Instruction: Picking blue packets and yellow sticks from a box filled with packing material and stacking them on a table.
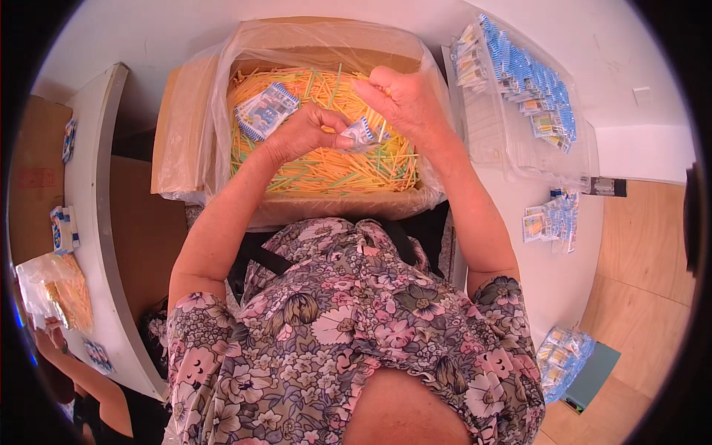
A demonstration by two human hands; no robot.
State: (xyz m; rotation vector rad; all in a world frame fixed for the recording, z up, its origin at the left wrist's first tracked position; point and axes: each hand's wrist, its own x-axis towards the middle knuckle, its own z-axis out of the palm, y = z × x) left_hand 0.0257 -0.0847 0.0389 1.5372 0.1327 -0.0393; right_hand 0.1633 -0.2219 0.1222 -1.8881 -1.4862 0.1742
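Observation:
A cardboard box point(297, 202), lined with clear plastic, stands in front of me, full of thin orange, yellow and green sticks point(319, 174). Over its middle, my left hand point(310, 133) is closed, pinching a small blue-and-white packet point(360, 132) between thumb and fingers. My right hand point(406, 104) is raised just beyond and to the right of that packet, fingers curled and thumb pressed in; anything in its grip cannot be made out. Several flat blue-and-white packets point(267, 111) lie on the sticks to the left of my left hand.
At the right, a clear plastic tray point(512, 159) holds rows of filled packets point(530, 81). More packets point(552, 219) lie on the white table point(512, 215), with a bagged bundle point(565, 356) nearer me. On the left table point(100, 193), another person's hand point(50, 341) is beside a bag of sticks point(67, 293).

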